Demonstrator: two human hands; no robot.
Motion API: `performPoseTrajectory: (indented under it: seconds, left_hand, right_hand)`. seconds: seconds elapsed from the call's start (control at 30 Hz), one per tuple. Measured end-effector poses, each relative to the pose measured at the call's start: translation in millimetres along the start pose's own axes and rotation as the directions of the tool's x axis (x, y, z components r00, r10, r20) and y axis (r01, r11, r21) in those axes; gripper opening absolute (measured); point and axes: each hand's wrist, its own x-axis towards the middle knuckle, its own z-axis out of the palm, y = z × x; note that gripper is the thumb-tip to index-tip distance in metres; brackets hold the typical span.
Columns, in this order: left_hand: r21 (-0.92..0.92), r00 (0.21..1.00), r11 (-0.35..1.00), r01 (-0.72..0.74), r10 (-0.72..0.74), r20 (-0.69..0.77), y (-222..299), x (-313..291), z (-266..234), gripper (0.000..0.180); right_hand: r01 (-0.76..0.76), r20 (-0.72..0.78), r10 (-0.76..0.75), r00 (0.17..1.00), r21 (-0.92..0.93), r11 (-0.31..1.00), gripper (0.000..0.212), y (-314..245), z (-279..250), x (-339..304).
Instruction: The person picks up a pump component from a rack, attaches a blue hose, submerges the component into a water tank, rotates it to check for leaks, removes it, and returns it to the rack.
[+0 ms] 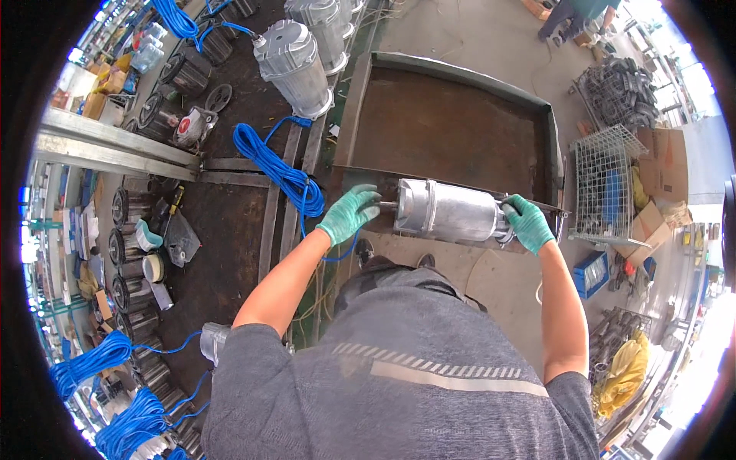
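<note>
A silver metal pump motor (452,211) lies on its side, level, in front of my body at the near edge of a shallow metal tray (460,123). My left hand (349,216), in a green glove, is closed around the thin shaft that sticks out of the motor's left end. On the opposite end, my right hand (529,224), also gloved in green, grips the fittings there. Its fingertips are partly hidden behind the motor. A blue cable coil (280,169) lies just beyond my left hand, with a strand running down past my wrist.
Upright silver motors (295,65) stand on the dark workbench (222,230) at the left, with more blue cable and several dark motor parts. A metal post (115,146) crosses there. To the right are a wire cage (606,184), a blue crate (592,274) and cardboard. Another person (571,19) stands far off.
</note>
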Motion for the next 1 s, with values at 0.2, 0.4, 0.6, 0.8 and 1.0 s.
performPoseTrajectory:
  seconds: [0.2, 0.4, 0.6, 0.8, 1.0]
  left_hand:
    - [-0.102, 0.909, 0.904, 0.416, -0.416, 0.02, -10.2, 27.2, -3.6, 0.029]
    - [-0.35, 0.933, 0.87, 0.348, -0.358, 0.038, -12.9, -1.1, -3.5, 0.022]
    - [-0.353, 0.826, 0.755, 0.552, -0.552, 0.111, -8.5, 12.5, 1.7, 0.034]
    - [-0.648, 0.596, 0.401, 0.648, -0.796, 0.104, -30.7, 33.8, -0.4, 0.049]
    - [-0.721, 0.583, 0.431, 0.542, -0.811, -0.047, -41.8, 36.5, -34.4, 0.042]
  right_hand:
    - [0.006, -0.006, -0.007, 1.0, -0.062, 0.998, 0.015, 2.7, -2.4, 0.8]
    - [0.004, 0.009, -0.003, 1.0, -0.032, 0.999, 0.015, -5.1, -2.6, 0.6]
    - [0.0, -0.016, -0.001, 1.0, -0.048, 0.999, 0.015, 12.1, 0.0, 1.2]
    - [-0.001, -0.014, 0.0, 1.0, -0.043, 0.999, 0.016, -0.1, -1.2, -0.4]
    - [-0.006, -0.014, 0.005, 1.0, -0.064, 0.998, 0.015, 0.7, -1.4, 0.3]
